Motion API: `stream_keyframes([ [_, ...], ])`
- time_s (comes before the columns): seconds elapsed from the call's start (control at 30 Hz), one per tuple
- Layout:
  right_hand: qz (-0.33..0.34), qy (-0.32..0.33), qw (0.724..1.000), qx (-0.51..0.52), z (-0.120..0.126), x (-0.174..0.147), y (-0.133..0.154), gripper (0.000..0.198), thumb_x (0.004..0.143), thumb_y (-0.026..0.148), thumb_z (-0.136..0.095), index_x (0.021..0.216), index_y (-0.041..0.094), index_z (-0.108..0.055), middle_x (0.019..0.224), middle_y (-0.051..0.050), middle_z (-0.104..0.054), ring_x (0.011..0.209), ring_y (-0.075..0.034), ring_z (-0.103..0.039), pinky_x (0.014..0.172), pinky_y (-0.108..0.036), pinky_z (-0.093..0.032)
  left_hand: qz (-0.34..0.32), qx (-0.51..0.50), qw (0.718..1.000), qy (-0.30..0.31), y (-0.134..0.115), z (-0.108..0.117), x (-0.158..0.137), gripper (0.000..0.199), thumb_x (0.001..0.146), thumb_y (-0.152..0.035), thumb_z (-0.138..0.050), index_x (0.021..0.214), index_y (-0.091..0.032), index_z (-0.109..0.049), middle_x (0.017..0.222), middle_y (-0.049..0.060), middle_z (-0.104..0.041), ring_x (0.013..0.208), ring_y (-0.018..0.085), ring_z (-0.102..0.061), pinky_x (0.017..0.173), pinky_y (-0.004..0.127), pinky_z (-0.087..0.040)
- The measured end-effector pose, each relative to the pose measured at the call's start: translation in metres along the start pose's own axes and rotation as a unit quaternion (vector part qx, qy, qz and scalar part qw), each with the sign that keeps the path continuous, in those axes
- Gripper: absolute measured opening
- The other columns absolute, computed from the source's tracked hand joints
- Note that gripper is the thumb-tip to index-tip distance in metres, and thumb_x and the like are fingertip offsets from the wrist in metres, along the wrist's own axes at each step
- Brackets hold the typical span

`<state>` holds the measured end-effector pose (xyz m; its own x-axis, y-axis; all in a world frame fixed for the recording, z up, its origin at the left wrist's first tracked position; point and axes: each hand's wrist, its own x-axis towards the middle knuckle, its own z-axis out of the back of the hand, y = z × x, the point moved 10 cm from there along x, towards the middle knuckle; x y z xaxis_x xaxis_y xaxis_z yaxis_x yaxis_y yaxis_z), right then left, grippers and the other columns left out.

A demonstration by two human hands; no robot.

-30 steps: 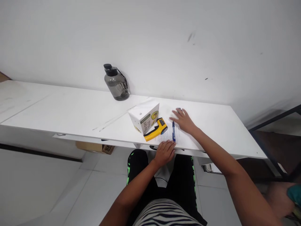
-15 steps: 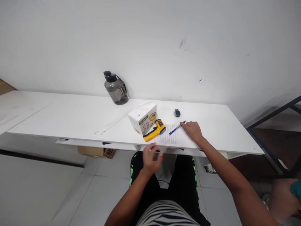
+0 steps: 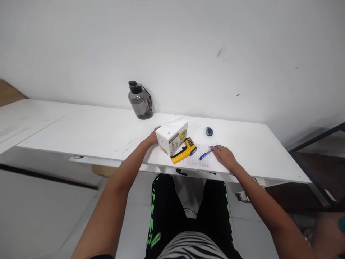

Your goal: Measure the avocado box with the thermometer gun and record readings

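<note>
My left hand (image 3: pixel 153 137) reaches to the far left side of a white box (image 3: pixel 169 131) with avocado pictures. Its fingers are hidden behind the box, so their grip does not show. A yellow and black infrared thermometer gun (image 3: pixel 185 151) lies against the box's right side. Under and beside it is a handwritten sheet of paper (image 3: pixel 198 162). My right hand (image 3: pixel 225 156) rests on the desk at the sheet's right edge, its fingers closed on the upper end of a blue pen (image 3: pixel 205 154). The pen lies slanted over the writing.
A grey, see-through water bottle (image 3: pixel 141 104) with a black cap stands by the wall. A dark watch (image 3: pixel 209 131) lies behind the paper on the white desk (image 3: pixel 242 144). At the lower right edge, part of another person (image 3: pixel 327 230) shows, blurred.
My left hand has moved from in front of the desk edge, up and left, to behind the box. My right hand stays at the pen, which has shifted slightly. The view has moved a little.
</note>
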<state>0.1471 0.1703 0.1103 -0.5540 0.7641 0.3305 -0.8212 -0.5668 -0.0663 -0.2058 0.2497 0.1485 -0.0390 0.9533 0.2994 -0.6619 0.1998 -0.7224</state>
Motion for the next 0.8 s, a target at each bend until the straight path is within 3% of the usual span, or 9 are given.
stream_keyframes([
  [0.1,-0.005,0.008,1.0,-0.004,-0.002,0.001,0.0,0.038,0.098,0.027,-0.032,0.124,0.017,-0.058,0.096,-0.011,-0.063,0.081,-0.021,-0.058,0.068,-0.031,-0.043,-0.014,-0.024,0.998,0.064,0.003,-0.03,0.006,0.041,0.067,-0.044,-0.073,0.074,-0.006,-0.059,0.071,0.001,-0.065,0.071,0.018,-0.062,0.072,0.043,-0.054],
  [0.2,-0.012,0.01,1.0,-0.002,-0.004,0.002,-0.004,0.037,0.098,0.028,-0.033,0.124,0.018,-0.057,0.096,-0.011,-0.062,0.082,-0.02,-0.058,0.069,-0.031,-0.043,-0.019,-0.032,0.996,0.076,0.012,-0.038,0.007,0.045,0.062,-0.047,-0.076,0.068,-0.007,-0.057,0.068,0.0,-0.063,0.073,0.019,-0.062,0.075,0.048,-0.053],
  [0.33,-0.016,0.009,1.0,0.006,-0.004,0.002,-0.005,0.037,0.098,0.028,-0.033,0.124,0.018,-0.057,0.096,-0.011,-0.061,0.082,-0.02,-0.057,0.069,-0.031,-0.043,-0.019,-0.032,0.997,0.069,0.019,-0.033,0.002,0.042,0.058,-0.044,-0.08,0.07,-0.01,-0.059,0.077,0.004,-0.066,0.09,0.026,-0.063,0.085,0.053,-0.049],
  [0.5,-0.031,0.016,0.999,0.027,-0.008,0.002,-0.008,0.039,0.098,0.029,-0.031,0.126,0.017,-0.055,0.098,-0.011,-0.061,0.081,-0.02,-0.057,0.069,-0.032,-0.043,0.02,0.016,0.999,0.043,0.031,-0.013,-0.012,0.027,0.064,-0.032,-0.075,0.084,-0.016,-0.065,0.101,0.01,-0.069,0.111,0.034,-0.057,0.098,0.051,-0.042],
  [0.57,-0.041,0.008,0.998,0.043,-0.006,0.0,-0.014,0.041,0.097,0.03,-0.03,0.129,0.015,-0.052,0.1,-0.012,-0.062,0.083,-0.022,-0.058,0.069,-0.033,-0.043,0.046,0.013,0.999,0.0,0.035,0.002,-0.025,0.028,0.069,-0.032,-0.069,0.092,-0.017,-0.065,0.108,0.011,-0.068,0.11,0.032,-0.057,0.097,0.05,-0.043],
  [0.63,-0.06,-0.024,0.996,0.062,0.005,-0.002,-0.021,0.043,0.097,0.032,-0.031,0.13,0.014,-0.051,0.101,-0.013,-0.063,0.087,-0.024,-0.058,0.072,-0.035,-0.043,0.072,-0.054,0.992,-0.092,0.033,0.028,-0.051,0.034,0.074,-0.034,-0.064,0.103,-0.017,-0.062,0.11,0.011,-0.067,0.106,0.027,-0.06,0.095,0.047,-0.045],
  [0.73,-0.115,-0.113,0.982,0.095,0.042,-0.009,-0.016,0.04,0.095,0.032,-0.033,0.121,0.018,-0.059,0.092,-0.013,-0.066,0.087,-0.026,-0.059,0.08,-0.044,-0.042,0.098,-0.224,0.932,-0.266,0.015,0.07,-0.122,0.05,0.076,-0.039,-0.065,0.118,-0.017,-0.052,0.104,0.01,-0.067,0.096,0.022,-0.064,0.087,0.044,-0.051],
  [0.8,-0.171,-0.189,0.956,0.146,0.079,-0.019,0.002,0.039,0.095,0.034,-0.032,0.119,0.021,-0.06,0.089,-0.013,-0.066,0.085,-0.027,-0.06,0.083,-0.048,-0.042,0.062,-0.276,0.911,-0.301,-0.019,0.081,-0.168,0.057,0.075,-0.04,-0.068,0.125,-0.023,-0.047,0.102,0.007,-0.066,0.094,0.021,-0.065,0.085,0.043,-0.052],
])
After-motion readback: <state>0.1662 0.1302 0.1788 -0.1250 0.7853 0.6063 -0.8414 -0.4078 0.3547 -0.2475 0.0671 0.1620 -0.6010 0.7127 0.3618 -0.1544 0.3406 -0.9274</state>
